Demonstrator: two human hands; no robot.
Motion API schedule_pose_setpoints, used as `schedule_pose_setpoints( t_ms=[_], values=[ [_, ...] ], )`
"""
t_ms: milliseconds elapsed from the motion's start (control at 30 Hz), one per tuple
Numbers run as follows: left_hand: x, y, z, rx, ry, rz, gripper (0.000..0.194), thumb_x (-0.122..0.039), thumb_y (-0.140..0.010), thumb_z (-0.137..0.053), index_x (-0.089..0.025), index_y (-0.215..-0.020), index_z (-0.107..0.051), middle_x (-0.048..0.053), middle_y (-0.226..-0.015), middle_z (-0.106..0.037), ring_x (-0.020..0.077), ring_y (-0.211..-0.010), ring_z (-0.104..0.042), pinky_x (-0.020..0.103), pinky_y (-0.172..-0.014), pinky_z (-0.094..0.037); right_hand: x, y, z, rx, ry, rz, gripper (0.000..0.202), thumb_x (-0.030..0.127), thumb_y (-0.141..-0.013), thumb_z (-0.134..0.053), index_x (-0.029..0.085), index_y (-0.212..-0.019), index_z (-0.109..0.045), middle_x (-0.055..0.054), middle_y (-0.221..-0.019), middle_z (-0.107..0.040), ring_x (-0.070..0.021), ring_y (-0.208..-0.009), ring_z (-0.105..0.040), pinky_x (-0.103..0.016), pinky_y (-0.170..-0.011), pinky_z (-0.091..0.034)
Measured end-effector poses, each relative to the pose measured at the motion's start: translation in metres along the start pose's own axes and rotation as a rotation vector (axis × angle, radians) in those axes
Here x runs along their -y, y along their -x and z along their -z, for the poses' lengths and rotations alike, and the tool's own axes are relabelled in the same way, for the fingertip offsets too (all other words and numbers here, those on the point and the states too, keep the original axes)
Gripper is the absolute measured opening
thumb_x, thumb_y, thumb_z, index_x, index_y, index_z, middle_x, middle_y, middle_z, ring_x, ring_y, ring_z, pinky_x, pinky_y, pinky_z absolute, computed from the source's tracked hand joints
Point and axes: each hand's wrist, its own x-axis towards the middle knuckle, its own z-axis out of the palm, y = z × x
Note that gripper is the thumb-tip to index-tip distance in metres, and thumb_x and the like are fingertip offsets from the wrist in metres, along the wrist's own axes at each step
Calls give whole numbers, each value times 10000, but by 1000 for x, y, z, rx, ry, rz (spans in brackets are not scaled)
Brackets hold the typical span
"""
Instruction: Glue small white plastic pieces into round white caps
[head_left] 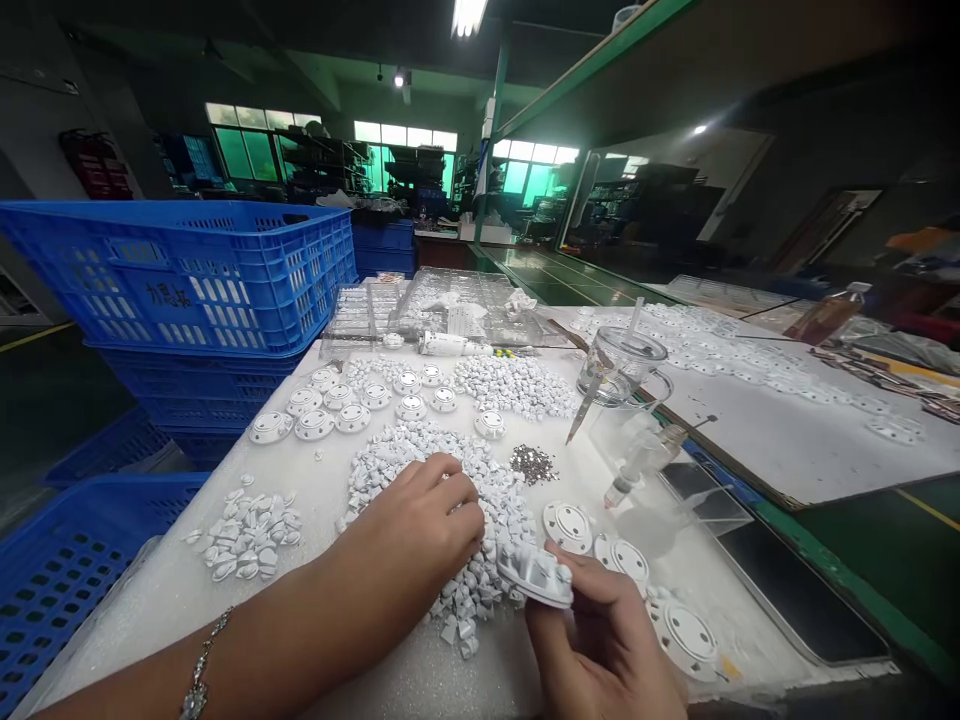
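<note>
My left hand reaches into a large heap of small white plastic pieces. Its fingers are curled down, and the fingertips are hidden behind the knuckles. To the right, my right hand grips a round white plastic disc by its edge, tilted, with small white pieces standing on top. Beside that hand lie several similar white discs with dark holes. A small pile of tiny metal bits sits just beyond the heap.
More discs and a second pile of white pieces are farther back; a smaller pile lies left. At right stand a glass mug, a syringe and a dark phone-like slab. Blue crates line the left edge.
</note>
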Motion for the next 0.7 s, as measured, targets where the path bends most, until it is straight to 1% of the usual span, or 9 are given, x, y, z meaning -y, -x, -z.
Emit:
schedule_pose_setpoints(
  t_ms=[167,300,433,567,633,700],
  values=[
    [0,-2,3,68,20,67,112,-177,-957,-543,-148,-881,-620,99,-999,-613,278,-999,-483,404,-813,-457,5,0,0,40,31,66,75,301,-856,-640,237,-890,-657,11,-753,-690,-124,-568,-606,-229,-577,-495],
    [-2,-3,4,87,5,83,151,-150,-962,-506,-139,-864,-620,108,-996,-609,281,-998,-475,415,-821,-450,2,-1,0,87,51,135,57,251,-876,-589,243,-901,-640,29,-699,-648,-107,-526,-554,-216,-563,-482],
    [-1,-3,6,17,133,127,129,-164,-959,-522,-137,-873,-615,85,-951,-633,263,-981,-488,401,-831,-436,-6,-2,2,88,63,210,63,237,-888,-588,238,-922,-642,23,-735,-662,-103,-546,-579,-195,-553,-484],
    [6,-2,12,-46,255,220,116,-203,-942,-555,-161,-884,-646,57,-886,-670,245,-957,-518,362,-815,-436,-9,-4,3,129,34,270,64,215,-892,-598,241,-940,-632,27,-770,-669,-91,-586,-601,-164,-576,-489],
    [11,-2,14,-41,288,253,131,-231,-937,-557,-178,-879,-662,55,-899,-681,246,-972,-527,353,-819,-438,-8,-6,3,133,36,282,68,211,-891,-597,234,-943,-633,25,-758,-661,-93,-569,-585,-174,-566,-484],
    [17,-2,14,-44,295,274,135,-262,-933,-561,-190,-898,-670,56,-940,-686,257,-1012,-529,364,-852,-434,-6,-8,3,129,43,301,57,209,-884,-603,229,-927,-636,35,-703,-629,-87,-512,-530,-182,-530,-462]
  ],
)
